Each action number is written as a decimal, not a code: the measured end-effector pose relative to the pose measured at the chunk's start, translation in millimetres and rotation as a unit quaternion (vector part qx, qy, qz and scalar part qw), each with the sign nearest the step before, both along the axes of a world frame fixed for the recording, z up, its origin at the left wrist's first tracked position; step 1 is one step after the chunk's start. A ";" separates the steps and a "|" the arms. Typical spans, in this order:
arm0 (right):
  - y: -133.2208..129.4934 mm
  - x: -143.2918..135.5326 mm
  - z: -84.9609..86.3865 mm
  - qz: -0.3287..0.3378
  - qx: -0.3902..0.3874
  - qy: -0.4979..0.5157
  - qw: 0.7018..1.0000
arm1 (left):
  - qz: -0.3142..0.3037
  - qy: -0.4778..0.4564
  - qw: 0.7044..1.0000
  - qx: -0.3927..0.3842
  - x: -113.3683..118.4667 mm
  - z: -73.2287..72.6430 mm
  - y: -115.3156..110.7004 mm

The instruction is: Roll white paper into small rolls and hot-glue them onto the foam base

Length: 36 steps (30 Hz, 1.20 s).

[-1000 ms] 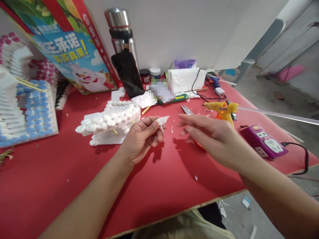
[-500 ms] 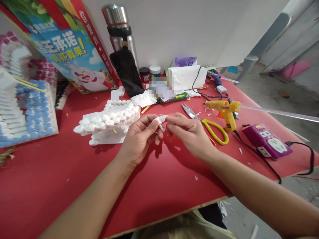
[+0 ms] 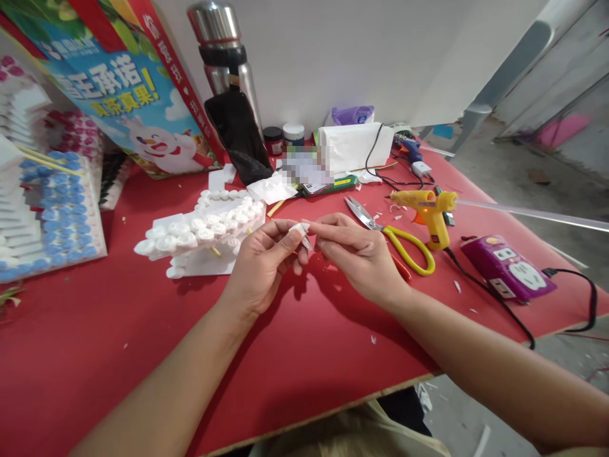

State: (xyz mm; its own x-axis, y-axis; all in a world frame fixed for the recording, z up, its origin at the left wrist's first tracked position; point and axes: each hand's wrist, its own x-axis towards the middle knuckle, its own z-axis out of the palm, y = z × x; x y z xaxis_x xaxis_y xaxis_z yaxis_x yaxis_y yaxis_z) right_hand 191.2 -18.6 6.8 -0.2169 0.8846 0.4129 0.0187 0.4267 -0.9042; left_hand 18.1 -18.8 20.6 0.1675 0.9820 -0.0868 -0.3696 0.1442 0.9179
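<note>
A small white strip [image 3: 299,230], folded or rolled and looking like paper or soft ribbon, is pinched between the thumb and fingers of my left hand [image 3: 266,263]. Fingertips of my right hand [image 3: 354,251] close on the strip's right end, so both hands meet over the table. Just left of them stands a white model [image 3: 204,228] covered in rows of small white rosettes, with thin yellowish sticks under its upper tier. Yellow-handled scissors [image 3: 409,251] lie beyond my right hand, which partly hides a red-handled tool [image 3: 401,269].
A yellow glue gun [image 3: 425,209] and a purple power strip [image 3: 507,270] with cables lie right on the red table [image 3: 304,355]. A steel flask [image 3: 216,28], leaning black phone [image 3: 238,136], jars and white box [image 3: 354,147] line the back. Blue-rosette work [image 3: 66,216] and a bag [image 3: 128,82] stand left.
The white strip between my fingers now shows shorter and more bunched, and my right fingertips have moved slightly left against it. The view has shifted a little.
</note>
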 end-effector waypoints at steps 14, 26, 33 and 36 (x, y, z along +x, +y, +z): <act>0.3 6.2 2.9 -0.037 0.164 -0.141 0.976 | 0.012 0.061 0.998 0.026 0.3 -3.5 -2.1; 0.8 11.5 -1.2 -0.042 0.237 -0.203 0.949 | 0.025 0.091 0.994 0.050 -0.6 -5.2 -2.0; -0.4 9.5 -0.6 -0.034 0.238 -0.195 0.951 | 0.046 0.123 0.989 0.070 -0.5 -4.7 -2.5; -2.5 8.4 -0.5 -0.033 0.238 -0.192 0.951 | 0.058 0.125 0.986 0.091 0.8 -4.5 -3.5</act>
State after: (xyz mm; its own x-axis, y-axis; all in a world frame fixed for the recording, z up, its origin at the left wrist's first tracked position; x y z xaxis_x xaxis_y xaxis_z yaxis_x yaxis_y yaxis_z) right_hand 199.6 -21.1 6.3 -0.3832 0.6341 0.6716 0.3506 0.7725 -0.5294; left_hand 18.9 -22.4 16.1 0.0478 0.9965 0.0680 -0.1325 -0.0612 0.9893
